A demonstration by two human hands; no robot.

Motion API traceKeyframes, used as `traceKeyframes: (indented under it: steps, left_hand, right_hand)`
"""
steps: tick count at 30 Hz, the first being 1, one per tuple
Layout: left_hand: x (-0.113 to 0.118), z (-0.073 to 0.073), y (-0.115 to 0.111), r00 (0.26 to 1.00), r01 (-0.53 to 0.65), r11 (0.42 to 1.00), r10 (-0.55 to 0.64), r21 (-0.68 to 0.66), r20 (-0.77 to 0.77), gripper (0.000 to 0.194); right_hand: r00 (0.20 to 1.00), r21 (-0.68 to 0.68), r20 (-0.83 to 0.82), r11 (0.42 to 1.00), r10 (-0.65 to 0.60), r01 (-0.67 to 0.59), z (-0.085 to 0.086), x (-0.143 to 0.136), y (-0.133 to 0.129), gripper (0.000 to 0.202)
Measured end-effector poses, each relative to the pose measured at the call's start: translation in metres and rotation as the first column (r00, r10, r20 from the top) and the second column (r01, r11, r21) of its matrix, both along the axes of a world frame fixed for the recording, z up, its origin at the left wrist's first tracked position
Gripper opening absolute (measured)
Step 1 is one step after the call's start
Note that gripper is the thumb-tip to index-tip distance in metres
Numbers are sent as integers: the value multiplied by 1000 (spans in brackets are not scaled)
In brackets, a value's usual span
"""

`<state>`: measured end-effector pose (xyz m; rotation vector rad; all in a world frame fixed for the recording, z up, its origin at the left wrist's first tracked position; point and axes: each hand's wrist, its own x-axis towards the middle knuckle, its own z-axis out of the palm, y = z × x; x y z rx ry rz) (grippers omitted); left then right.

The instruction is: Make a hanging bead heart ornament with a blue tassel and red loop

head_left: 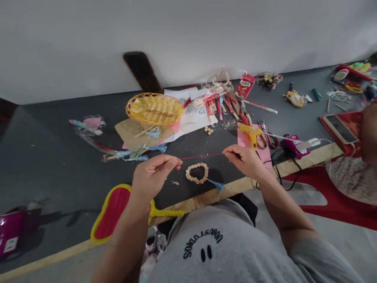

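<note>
A thin red string is stretched nearly level between my two hands, above the table. My left hand pinches one end between thumb and fingertips. The other end is pinched in my right hand. Just below the string, a heart-shaped ring of small pale wooden pieces lies flat on the table, touched by neither hand. A blue tassel extends from its right side toward the table edge.
Behind my hands are a yellow basket, a leaning phone and red-wrapped chopsticks. A yellow glue gun and scissors lie right. A red-and-yellow paddle sits left. Another person is at far right.
</note>
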<state>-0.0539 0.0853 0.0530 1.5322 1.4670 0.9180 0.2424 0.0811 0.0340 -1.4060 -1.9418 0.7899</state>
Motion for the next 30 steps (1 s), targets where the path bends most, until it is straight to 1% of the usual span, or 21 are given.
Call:
traceKeyframes:
  steps: [3,4,5,6,7,9,10,13,14,16,18,19,21,22,23,24,25,26,27,29,30]
  left_hand:
    - [-10,-12,-1,996,-84,996,84,40,-4,24]
    - [-13,-16,-2,992,-124,991,125,47,-4,24]
    - [-17,-19,-2,986,-168,984,168,53,-6,25]
    - [-20,-23,-2,977,-213,975,214,59,-12,25]
    - [-23,-26,-2,967,-252,965,254,67,-24,26]
    - [-29,-33,0,949,-295,951,303,98,-88,29]
    - [-32,-37,1,940,-297,948,312,118,-138,30]
    - [-38,-50,8,917,-237,963,265,127,-297,32]
    - [-39,-54,11,914,-203,974,225,101,-338,33]
    - [-39,-62,16,908,-130,991,131,31,-399,33]
    - [-37,-67,20,898,-62,998,61,13,-437,37]
    - [-34,-68,21,892,-35,998,51,45,-450,42]
    - [-28,-69,20,894,-14,987,83,159,-441,56]
    - [-25,-68,18,908,-24,977,111,212,-404,60]
    - [-20,-67,16,931,-45,970,127,238,-342,60]
    - [-14,-66,14,961,-65,973,121,220,-250,60]
    - [-8,-65,12,986,-71,984,94,165,-136,59]
    - [-2,-63,10,999,-51,996,51,79,-9,60]
    - [5,-61,8,994,-5,1000,7,-15,113,62]
    - [17,-56,6,958,107,982,-60,-157,279,66]
    - [23,-53,5,943,157,967,-86,-201,322,66]
  right_hand:
    - [983,100,136,989,-119,106,-15,8,-1,18]
    - [971,155,192,981,-145,116,-21,9,-3,19]
    - [961,202,242,976,-133,84,-26,7,-5,20]
    - [956,231,282,973,-76,9,-31,2,-9,21]
    - [949,234,314,968,16,-94,-36,-4,-13,21]
    - [914,200,347,935,211,-292,-44,-24,-24,21]
    - [891,174,372,924,259,-342,-47,-35,-29,24]
    - [835,101,466,919,294,-380,-53,-66,-39,42]
    - [821,79,490,923,293,-376,-55,-73,-40,42]
    - [813,45,503,931,292,-362,-56,-81,-39,31]
    - [850,39,441,940,287,-338,-58,-82,-35,18]
    - [887,48,367,946,282,-320,-59,-80,-33,14]
    - [964,42,128,969,235,-242,-60,-73,-28,11]
    - [983,-8,-27,983,182,-182,-60,-70,-26,13]
    - [975,-97,-196,988,102,-123,-59,-66,-23,16]
    - [932,-217,-363,973,-2,-82,-58,-63,-21,21]
    - [852,-345,-510,936,-119,-75,-56,-61,-19,26]
    - [745,-453,-625,886,-232,-104,-55,-60,-17,30]
    - [627,-523,-708,838,-325,-156,-53,-59,-15,32]
    - [425,-571,-792,778,-438,-262,-51,-61,-14,32]
    - [358,-576,-807,759,-470,-304,-50,-63,-13,31]
